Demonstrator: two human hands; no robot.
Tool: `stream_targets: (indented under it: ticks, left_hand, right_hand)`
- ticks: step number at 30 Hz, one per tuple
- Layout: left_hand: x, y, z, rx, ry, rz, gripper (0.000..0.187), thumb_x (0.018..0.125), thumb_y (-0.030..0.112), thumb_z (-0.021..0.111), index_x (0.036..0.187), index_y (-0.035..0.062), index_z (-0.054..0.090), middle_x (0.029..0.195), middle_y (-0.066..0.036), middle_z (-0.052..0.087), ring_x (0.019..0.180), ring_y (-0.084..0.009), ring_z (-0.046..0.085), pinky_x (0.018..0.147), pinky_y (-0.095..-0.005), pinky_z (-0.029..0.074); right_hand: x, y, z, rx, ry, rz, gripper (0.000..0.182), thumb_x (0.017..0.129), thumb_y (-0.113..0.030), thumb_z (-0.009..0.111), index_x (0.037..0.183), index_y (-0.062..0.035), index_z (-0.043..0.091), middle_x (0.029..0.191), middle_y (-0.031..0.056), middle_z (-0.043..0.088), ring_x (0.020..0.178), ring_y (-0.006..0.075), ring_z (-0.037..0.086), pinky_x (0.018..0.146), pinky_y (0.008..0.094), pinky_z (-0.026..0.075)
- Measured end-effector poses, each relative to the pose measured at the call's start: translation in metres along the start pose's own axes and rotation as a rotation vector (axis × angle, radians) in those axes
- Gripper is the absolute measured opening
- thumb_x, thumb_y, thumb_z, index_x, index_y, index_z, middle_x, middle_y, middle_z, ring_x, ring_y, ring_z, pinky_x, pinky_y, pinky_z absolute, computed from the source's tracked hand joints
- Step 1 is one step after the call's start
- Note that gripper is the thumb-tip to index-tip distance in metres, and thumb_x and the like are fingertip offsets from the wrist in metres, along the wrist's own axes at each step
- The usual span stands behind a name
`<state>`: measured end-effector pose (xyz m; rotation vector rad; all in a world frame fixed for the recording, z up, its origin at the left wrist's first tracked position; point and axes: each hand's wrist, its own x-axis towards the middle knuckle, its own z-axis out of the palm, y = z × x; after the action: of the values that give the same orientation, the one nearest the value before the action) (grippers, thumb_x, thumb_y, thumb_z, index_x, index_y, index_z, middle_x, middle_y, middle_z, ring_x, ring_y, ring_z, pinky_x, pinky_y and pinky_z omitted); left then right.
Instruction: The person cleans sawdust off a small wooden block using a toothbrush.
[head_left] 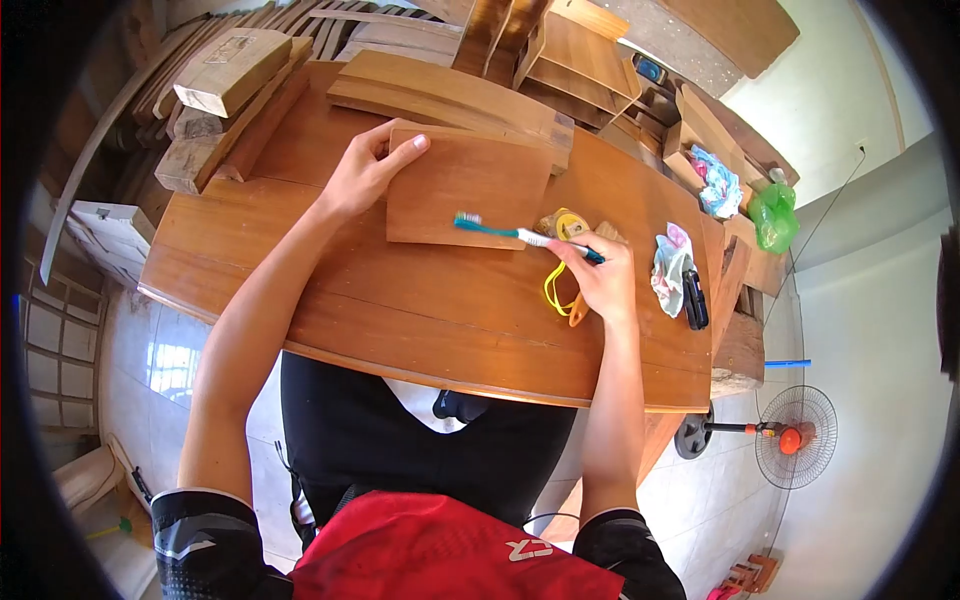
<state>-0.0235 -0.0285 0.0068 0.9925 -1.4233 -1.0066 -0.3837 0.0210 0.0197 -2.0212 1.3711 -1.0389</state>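
My left hand (370, 170) grips the upper left corner of a flat rectangular wooden board (465, 185), its thumb on the front face. My right hand (600, 270) holds a teal and white toothbrush (520, 236) by its handle. The bristle head lies over the lower part of the board; whether it touches the surface I cannot tell. Just behind my right hand sits a yellow round object (567, 224), partly hidden, with a yellow cord loop (552, 290) hanging near an orange piece (578, 310) on the wooden table (450, 330).
Thick wooden pieces (232, 70) are stacked at the back left, and a long beam (450, 95) lies behind the board. A crumpled cloth (672, 270) and a black object (694, 300) lie at the right. Beyond are a green plastic bag (773, 217) and a fan (795, 438).
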Motion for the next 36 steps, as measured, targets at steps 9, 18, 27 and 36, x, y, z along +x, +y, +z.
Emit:
stream_targets:
  ticks: [9, 18, 27, 36]
  left_hand:
    - [0.000, -0.007, -0.004, 0.077, 0.036, 0.078, 0.048, 0.109, 0.047, 0.061, 0.121, 0.0014, 0.070, 0.080, 0.007, 0.050, 0.071, -0.0039, 0.041, 0.060, -0.0258, 0.037]
    - [-0.010, 0.020, 0.000, 0.047, 0.114, -0.091, 0.066, 0.110, 0.063, 0.045, 0.085, 0.0032, 0.054, 0.082, 0.004, 0.042, 0.081, -0.0094, 0.040, 0.073, -0.0317, 0.039]
    - [-0.006, 0.016, -0.007, 0.046, 0.051, 0.050, 0.066, 0.104, 0.064, 0.054, 0.081, 0.0019, 0.060, 0.070, 0.001, 0.045, 0.068, -0.0102, 0.045, 0.058, -0.0302, 0.040]
    - [-0.016, 0.031, 0.001, 0.254, 0.037, 0.138, 0.056, 0.090, 0.043, 0.085, 0.113, -0.0053, 0.071, 0.084, -0.005, 0.068, 0.078, -0.0085, 0.059, 0.065, -0.0309, 0.050]
  right_hand:
    - [0.004, -0.026, 0.046, -0.110, 0.189, -0.313, 0.026, 0.094, -0.020, 0.082, 0.079, -0.0017, 0.072, 0.062, 0.0072, 0.053, 0.060, 0.0213, 0.048, 0.056, 0.0361, 0.037]
    - [-0.003, -0.037, 0.058, 0.042, 0.111, -0.119, 0.027, 0.104, -0.025, 0.071, 0.090, -0.0024, 0.069, 0.063, -0.0052, 0.044, 0.058, 0.0056, 0.038, 0.052, 0.0281, 0.030]
    - [-0.009, -0.042, 0.064, -0.064, 0.088, -0.190, 0.021, 0.102, -0.020, 0.074, 0.095, 0.0002, 0.075, 0.059, 0.0012, 0.049, 0.053, 0.0099, 0.041, 0.051, 0.0298, 0.032]
    - [0.000, -0.027, 0.040, 0.129, 0.412, -0.197, 0.028, 0.106, -0.016, 0.067, 0.130, -0.0017, 0.069, 0.072, -0.0023, 0.058, 0.059, 0.0039, 0.046, 0.052, 0.0247, 0.034]
